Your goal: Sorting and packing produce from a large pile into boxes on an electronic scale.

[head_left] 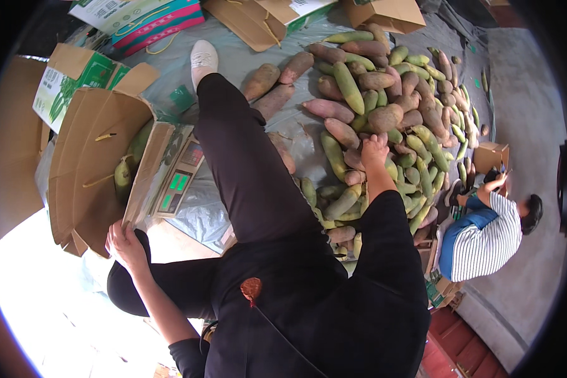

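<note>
Cardboard carton (82, 164) gapes open on the person's left, green vegetables (123, 181) inside, scale (177, 183) just beside it. Left hand (127, 249) at carton's lower edge; can't tell if grip is clamped. Right hand (375, 151) on heaped green and reddish vegetables (348, 88), fingers bent, grip closure unclear.

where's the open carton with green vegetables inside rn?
The open carton is at the left of the head view, just left of the panel with lit green displays, with the left hand at its lower edge.
</note>
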A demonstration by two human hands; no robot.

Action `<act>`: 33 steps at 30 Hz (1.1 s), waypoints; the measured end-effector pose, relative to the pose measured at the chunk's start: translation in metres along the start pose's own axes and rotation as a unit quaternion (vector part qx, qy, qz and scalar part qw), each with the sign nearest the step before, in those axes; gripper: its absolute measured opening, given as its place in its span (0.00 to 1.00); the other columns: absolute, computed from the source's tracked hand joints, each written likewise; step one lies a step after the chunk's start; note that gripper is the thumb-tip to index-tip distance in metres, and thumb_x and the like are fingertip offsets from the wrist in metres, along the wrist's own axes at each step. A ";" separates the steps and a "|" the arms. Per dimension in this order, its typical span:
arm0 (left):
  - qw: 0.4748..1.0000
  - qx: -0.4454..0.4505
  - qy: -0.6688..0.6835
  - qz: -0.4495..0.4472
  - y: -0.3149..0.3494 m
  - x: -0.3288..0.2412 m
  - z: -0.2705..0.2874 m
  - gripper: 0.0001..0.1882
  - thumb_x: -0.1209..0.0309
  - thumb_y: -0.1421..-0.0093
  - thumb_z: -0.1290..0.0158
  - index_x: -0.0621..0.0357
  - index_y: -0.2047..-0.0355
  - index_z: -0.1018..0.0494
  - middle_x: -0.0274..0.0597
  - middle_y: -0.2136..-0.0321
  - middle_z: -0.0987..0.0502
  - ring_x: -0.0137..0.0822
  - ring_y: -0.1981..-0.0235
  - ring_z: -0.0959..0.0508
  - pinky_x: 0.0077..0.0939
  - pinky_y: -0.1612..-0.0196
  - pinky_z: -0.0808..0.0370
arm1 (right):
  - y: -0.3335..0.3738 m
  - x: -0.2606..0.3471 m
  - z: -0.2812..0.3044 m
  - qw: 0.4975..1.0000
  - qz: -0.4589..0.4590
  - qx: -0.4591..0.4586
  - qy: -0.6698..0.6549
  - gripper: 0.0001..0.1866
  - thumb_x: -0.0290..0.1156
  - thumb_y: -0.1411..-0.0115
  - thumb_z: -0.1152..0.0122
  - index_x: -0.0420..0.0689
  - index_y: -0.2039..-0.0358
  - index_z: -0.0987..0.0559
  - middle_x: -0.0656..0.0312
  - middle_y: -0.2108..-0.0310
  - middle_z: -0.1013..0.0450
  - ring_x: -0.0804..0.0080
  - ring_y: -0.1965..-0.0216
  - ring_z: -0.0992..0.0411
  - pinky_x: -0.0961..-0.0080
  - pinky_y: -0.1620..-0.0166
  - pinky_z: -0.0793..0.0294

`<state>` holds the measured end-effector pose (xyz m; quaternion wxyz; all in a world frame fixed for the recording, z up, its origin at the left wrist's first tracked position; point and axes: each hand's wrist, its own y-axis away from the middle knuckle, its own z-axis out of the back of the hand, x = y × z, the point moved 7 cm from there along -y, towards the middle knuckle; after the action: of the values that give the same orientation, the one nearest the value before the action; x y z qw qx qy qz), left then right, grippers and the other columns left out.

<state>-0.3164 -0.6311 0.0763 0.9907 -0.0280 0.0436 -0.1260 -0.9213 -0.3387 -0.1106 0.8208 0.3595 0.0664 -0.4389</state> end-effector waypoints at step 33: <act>0.999 -0.023 0.026 0.008 -0.003 -0.006 0.015 0.06 0.71 0.48 0.46 0.55 0.69 0.27 0.40 0.73 0.26 0.44 0.65 0.27 0.38 0.55 0.34 | 0.207 0.152 0.382 0.456 0.473 -0.222 -0.720 0.26 0.16 0.50 0.37 0.36 0.50 0.33 0.56 0.54 0.31 0.70 0.53 0.31 0.75 0.47 0.32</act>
<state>-0.3215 -0.6323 0.0923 0.9892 -0.0469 0.0724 -0.1181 -0.7489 -0.6149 0.2155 0.7094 -0.3030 -0.6339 -0.0559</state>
